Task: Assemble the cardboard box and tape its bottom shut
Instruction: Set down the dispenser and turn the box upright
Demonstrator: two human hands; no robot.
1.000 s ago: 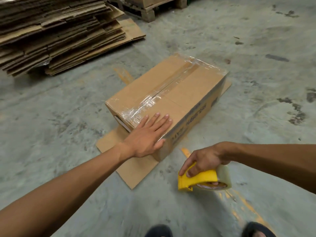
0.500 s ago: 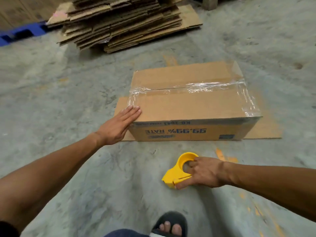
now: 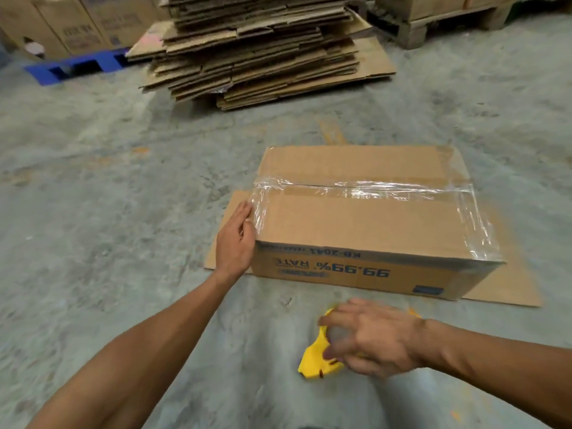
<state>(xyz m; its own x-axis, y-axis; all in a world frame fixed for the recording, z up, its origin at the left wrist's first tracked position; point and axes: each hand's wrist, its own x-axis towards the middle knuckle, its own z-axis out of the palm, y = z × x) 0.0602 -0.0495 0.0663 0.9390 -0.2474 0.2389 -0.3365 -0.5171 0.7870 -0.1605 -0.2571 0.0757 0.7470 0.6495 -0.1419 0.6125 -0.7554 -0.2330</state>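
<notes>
The cardboard box sits upside down, seam taped, on a flat cardboard sheet on stained concrete floor. Left hand lies flat, fingers together, against the box's left end. In front of the box, the blurred right hand covers a yellow tape dispenser; its grip is unclear. Behind the box: stacked flattened cartons, a blue pallet.

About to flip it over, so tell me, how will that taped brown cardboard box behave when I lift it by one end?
The taped brown cardboard box is probably light, being freshly assembled. It should hold its shape, since clear tape spans the seam. The left hand may slip where glossy tape wraps the edge.
</notes>
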